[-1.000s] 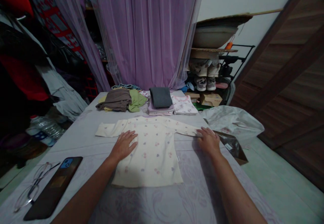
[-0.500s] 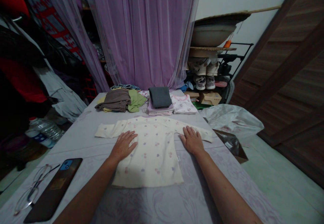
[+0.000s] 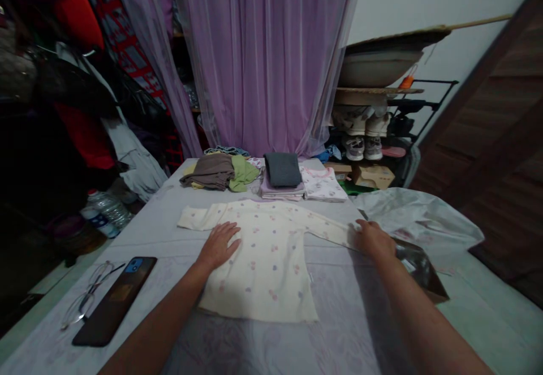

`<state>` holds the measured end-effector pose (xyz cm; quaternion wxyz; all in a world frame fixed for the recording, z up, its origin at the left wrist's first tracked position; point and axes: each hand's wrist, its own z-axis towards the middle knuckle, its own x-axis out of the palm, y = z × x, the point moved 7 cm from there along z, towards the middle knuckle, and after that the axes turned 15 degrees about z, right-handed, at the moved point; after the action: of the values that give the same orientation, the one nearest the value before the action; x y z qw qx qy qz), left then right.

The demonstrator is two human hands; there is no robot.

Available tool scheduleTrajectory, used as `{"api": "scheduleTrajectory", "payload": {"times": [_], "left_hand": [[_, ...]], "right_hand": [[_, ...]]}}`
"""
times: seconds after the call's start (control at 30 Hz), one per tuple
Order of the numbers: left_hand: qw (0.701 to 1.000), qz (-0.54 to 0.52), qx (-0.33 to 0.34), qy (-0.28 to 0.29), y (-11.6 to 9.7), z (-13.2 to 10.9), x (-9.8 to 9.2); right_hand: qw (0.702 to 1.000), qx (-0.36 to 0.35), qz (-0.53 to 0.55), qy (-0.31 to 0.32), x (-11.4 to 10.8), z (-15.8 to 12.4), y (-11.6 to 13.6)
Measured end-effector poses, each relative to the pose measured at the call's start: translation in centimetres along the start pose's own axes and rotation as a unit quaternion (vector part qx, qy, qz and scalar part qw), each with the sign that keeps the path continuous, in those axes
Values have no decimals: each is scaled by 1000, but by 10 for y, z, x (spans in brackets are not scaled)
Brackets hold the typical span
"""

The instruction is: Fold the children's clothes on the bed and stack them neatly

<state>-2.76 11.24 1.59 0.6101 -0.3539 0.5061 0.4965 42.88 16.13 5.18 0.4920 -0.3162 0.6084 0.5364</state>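
Observation:
A small cream long-sleeved shirt (image 3: 271, 256) with little pink and purple prints lies spread flat on the grey table cover (image 3: 169, 233). My left hand (image 3: 220, 244) rests flat and open on the shirt's left side, fingers spread. My right hand (image 3: 373, 238) is at the end of the shirt's right sleeve, near the table's right edge, with its fingers curled down onto the cuff.
Folded clothes stand at the table's far end: a brown and green pile (image 3: 216, 171), a dark grey piece on a pink stack (image 3: 282, 174), a white printed garment (image 3: 322, 185). A phone (image 3: 116, 298) and glasses (image 3: 85, 301) lie front left. A plastic bag (image 3: 419, 216) lies right.
My right hand slid from the shirt's right armpit outward along the sleeve to its cuff. The left hand stayed in place. The camera view shifted slightly.

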Motion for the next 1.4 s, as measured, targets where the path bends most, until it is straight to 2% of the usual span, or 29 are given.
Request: {"api": "scheduleTrajectory", "payload": {"times": [0.1,0.17,0.27,0.37,0.43,0.53,0.67,0.77,0.9,1.07,1.27,1.33,1.4], "left_hand": [[998,14,-46,-35,7,-2,-11],[992,30,-101,-64,23,-3,-22],[975,47,-202,-80,61,-2,-36],[962,51,-265,-46,102,4,-40],[964,48,-260,1,119,13,-34],[971,31,-225,74,127,30,-19],[975,27,-185,123,119,48,-6],[979,26,-159,125,112,54,-8],[970,27,-212,119,126,47,-22],[952,83,-257,147,150,35,-32],[951,64,-224,202,154,33,-19],[950,50,-210,226,160,31,-17],[946,45,-214,239,173,27,-20]], "right_hand": [[997,-20,-8,74,15,23,-18],[995,-28,0,96,25,32,-28],[994,-50,33,95,34,38,-38],[993,-54,56,90,36,38,-41],[993,-51,53,89,36,37,-39],[995,-45,38,83,33,34,-33],[996,-33,27,73,30,31,-27],[997,-33,17,74,28,30,-24],[997,-52,-5,57,28,30,-8],[997,-76,-6,11,35,30,24],[996,-46,33,-73,27,24,29],[991,-49,60,-108,20,12,34],[983,-83,93,-132,17,-8,50]]}}
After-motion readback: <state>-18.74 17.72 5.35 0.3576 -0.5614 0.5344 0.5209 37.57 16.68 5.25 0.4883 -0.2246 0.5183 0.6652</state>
